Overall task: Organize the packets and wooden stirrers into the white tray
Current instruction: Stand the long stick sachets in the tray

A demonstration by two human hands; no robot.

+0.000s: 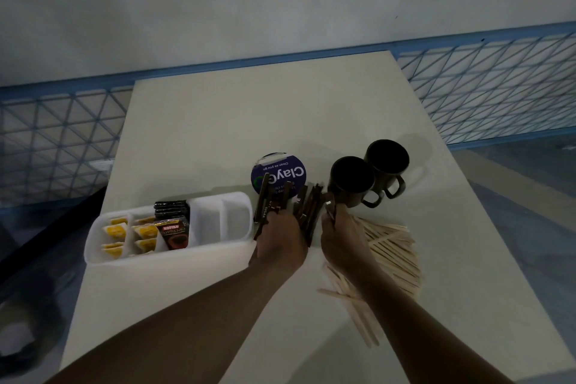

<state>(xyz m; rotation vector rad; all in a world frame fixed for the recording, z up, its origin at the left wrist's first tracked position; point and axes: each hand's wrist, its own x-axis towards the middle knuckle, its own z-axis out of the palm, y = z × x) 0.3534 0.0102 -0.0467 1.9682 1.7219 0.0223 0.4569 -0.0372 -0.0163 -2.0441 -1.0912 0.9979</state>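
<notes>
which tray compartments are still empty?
The two rightmost compartments of the white plastic tray, nearest the left hand; the others hold yellow packets and black coffee sachets.

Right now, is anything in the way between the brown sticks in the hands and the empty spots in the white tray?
Nothing visible blocks them. The left hand holds the brown stick packets right beside the white tray, whose two right compartments sit open and empty. The purple tub stands behind, off the path.
</notes>
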